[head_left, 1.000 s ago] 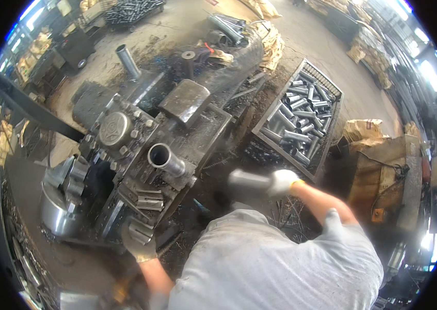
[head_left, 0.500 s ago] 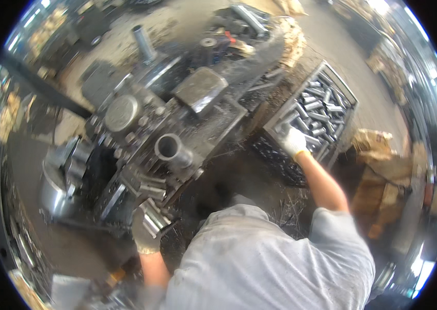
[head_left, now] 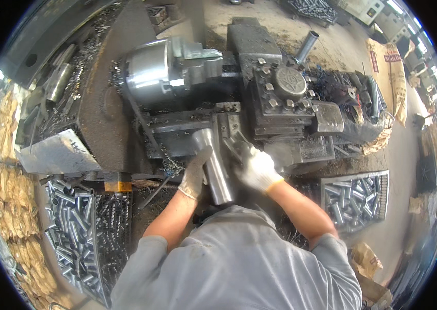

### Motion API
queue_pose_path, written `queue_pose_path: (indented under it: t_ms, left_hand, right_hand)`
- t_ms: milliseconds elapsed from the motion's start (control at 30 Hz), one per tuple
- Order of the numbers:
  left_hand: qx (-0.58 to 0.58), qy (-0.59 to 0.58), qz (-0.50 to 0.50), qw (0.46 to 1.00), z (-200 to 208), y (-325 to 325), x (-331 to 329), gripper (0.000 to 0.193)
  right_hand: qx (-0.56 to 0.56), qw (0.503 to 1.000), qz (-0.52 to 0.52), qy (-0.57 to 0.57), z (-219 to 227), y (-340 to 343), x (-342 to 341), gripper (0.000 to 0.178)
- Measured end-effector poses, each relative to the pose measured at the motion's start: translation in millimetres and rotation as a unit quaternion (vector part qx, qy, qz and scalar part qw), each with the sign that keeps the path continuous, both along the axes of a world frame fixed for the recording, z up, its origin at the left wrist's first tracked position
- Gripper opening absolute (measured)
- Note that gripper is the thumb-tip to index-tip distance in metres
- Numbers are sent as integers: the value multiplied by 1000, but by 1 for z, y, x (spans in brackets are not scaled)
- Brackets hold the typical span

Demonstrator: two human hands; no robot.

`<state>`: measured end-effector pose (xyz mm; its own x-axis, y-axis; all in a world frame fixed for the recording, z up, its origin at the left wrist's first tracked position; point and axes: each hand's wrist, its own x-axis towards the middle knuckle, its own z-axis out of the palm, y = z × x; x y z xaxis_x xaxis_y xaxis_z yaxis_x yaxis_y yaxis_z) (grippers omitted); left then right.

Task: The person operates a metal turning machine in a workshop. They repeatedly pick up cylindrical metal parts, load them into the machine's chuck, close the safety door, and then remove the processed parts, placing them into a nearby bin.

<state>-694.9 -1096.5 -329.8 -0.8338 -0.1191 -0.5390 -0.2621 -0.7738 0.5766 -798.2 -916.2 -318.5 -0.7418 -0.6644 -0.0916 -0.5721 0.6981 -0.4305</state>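
My left hand (head_left: 196, 173), in a pale work glove with a darkened palm, is wrapped round a shiny metal tube (head_left: 220, 178). The tube slants in front of my chest, its wider end up and away from me. Just right of it, my right hand (head_left: 260, 169), in a white glove, is closed with the fingers curled; a dark shape at its fingertips is blurred. Both hands are at the front of a lathe, below its carriage. The lathe's bright chuck (head_left: 148, 67) lies beyond on the left, and its tool post (head_left: 286, 90) beyond on the right.
A crate of short metal tubes (head_left: 355, 201) stands to the right. Another bin of tubes (head_left: 76, 227) is at the lower left, beside stacked brown sacks (head_left: 14, 206). An upright pipe (head_left: 307, 46) rises behind the tool post. A thin rod (head_left: 155, 192) sticks out near my left forearm.
The view has swung left. My right hand has come from the crate of tubes to the lathe front, near my left hand. My left hand still holds a shiny metal tube.
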Motion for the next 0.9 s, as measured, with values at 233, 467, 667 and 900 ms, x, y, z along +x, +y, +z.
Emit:
queue_pose_path:
  t_ms: [233,467,667,900]
  left_hand:
    - [-90,96,67,989,-13,-71,-7,44]
    - [-288,278,205,893,80,-18,-71,81]
    - [-366,224,78,900,25,-79,-43,64]
    - [-250,-57,320,912,-103,-59,105,40]
  right_hand:
    - [-204,947,-73,-236,19,-14,-45,64]
    - [-244,921,-37,-303,115,-85,-55,80]
    - [-43,954,180,236,206,-74,-196,64]
    - [345,885,253,184,141,-125,-321,58]
